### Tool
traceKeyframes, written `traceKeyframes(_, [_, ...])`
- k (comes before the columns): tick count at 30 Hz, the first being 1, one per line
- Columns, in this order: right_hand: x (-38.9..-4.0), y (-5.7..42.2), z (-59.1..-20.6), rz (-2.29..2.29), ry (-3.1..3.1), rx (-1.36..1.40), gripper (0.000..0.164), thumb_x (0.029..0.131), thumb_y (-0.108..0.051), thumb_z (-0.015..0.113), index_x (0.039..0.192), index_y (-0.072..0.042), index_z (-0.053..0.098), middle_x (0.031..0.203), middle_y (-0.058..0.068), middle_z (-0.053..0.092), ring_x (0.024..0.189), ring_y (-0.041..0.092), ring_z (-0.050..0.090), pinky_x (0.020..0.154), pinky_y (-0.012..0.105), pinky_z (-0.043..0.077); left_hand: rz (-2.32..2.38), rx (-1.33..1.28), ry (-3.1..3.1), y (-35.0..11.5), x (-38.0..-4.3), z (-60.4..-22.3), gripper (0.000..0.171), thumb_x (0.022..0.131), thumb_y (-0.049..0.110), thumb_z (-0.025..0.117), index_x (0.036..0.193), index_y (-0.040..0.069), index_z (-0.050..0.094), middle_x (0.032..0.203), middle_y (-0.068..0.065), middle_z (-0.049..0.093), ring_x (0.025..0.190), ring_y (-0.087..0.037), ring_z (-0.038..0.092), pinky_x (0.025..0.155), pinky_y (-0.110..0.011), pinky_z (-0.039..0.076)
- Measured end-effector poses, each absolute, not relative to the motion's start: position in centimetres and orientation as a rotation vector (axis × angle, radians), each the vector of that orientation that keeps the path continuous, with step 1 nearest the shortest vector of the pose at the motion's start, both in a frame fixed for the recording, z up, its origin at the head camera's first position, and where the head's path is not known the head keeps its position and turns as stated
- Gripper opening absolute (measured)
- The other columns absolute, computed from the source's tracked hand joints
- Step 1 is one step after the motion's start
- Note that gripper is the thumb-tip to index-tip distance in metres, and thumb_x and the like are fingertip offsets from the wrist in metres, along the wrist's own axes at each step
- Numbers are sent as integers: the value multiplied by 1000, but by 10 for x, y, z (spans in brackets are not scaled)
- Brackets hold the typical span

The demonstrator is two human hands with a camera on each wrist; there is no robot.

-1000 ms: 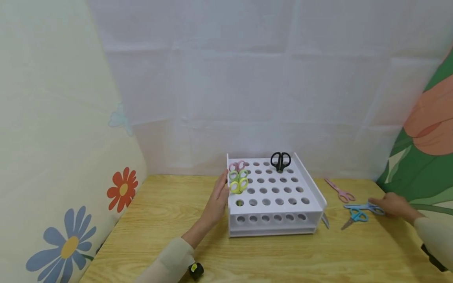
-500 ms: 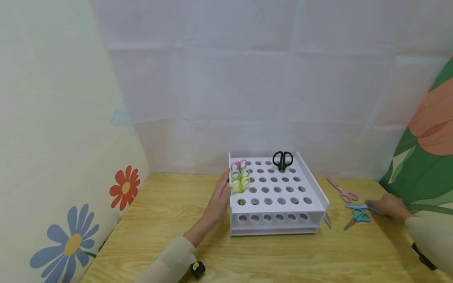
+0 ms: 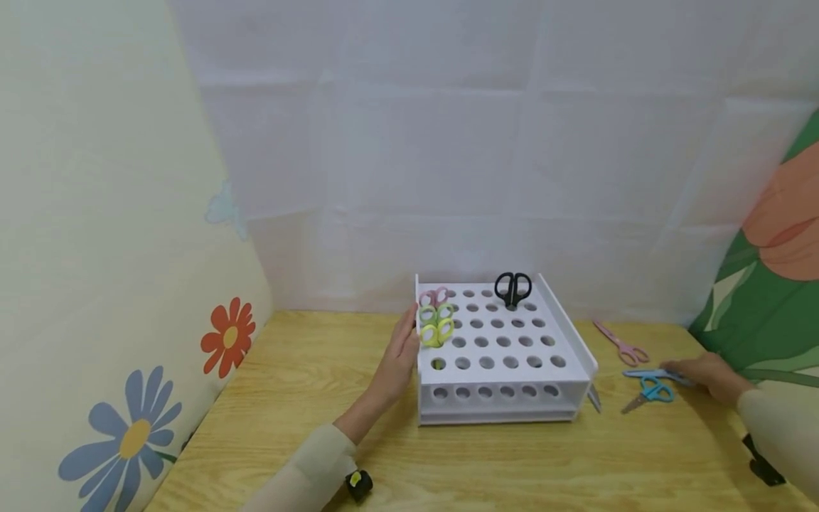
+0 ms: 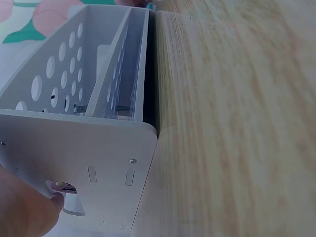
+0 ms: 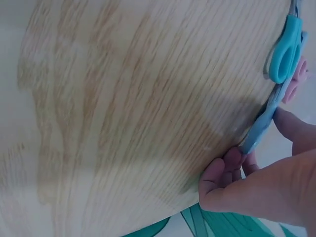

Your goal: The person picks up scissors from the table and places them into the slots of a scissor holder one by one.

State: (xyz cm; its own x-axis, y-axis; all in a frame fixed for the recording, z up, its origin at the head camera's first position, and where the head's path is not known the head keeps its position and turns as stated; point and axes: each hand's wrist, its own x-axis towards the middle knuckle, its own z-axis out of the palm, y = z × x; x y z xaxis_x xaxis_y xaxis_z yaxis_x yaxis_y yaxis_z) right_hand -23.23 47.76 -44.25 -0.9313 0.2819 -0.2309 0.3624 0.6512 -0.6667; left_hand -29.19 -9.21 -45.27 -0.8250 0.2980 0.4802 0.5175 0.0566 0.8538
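In the head view my left hand point(image 3: 393, 363) holds the left side of a white rack with rows of round holes point(image 3: 486, 374). The left wrist view shows a digit reaching into a cutout in its side panel point(image 4: 108, 153); the other fingers are hidden. My right hand point(image 3: 707, 377) pinches the handle end of light-blue scissors point(image 5: 261, 126) between thumb and fingers, low over the table. Teal scissors point(image 3: 654, 390) lie just in front of them, and pink scissors point(image 3: 627, 350) lie behind. Black scissors point(image 3: 512, 290) stand in the rack's back row.
Pink, green and yellow-handled scissors point(image 3: 436, 333) stand in the rack's left column. A grey blade point(image 3: 594, 400) sticks out by its right side. The wooden table point(image 3: 486, 462) ends at a white cloth point(image 3: 384, 178), with patterned cloths on both sides.
The light-blue scissors have turned in my right hand so that their handle loops look narrower. My left hand stays on the rack; the head view has shifted slightly.
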Motion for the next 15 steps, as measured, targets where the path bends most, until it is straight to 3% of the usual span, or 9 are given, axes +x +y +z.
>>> traceKeyframes(4, [-232, 481, -443, -1220, 2713, 589, 36, 91, -30, 71, 77, -3, 52, 79, 4, 42, 73, 19, 43, 63, 28, 43, -1874, -856, -2140, -93, -293, -455, 53, 111, 11, 34, 161, 0, 21, 165, -18, 19, 152, -31, 13, 121, -49, 10])
traceKeyframes(12, [-230, 481, -446, -1188, 2814, 610, 43, 90, -31, 73, 86, 9, 58, 80, 5, 47, 74, 19, 45, 62, 27, 44, -1879, -831, -2161, -92, -292, -454, 53, 111, 15, 33, 161, 2, 21, 166, -15, 20, 152, -30, 14, 121, -49, 11])
traceKeyframes(15, [-230, 478, -447, -1196, 2838, 630, 38, 89, -30, 74, 78, 4, 62, 75, 3, 49, 71, 19, 46, 61, 28, 44, -1884, -828, -2158, -92, -292, -453, 53, 111, 14, 34, 161, 1, 21, 166, -16, 20, 152, -31, 14, 121, -50, 11])
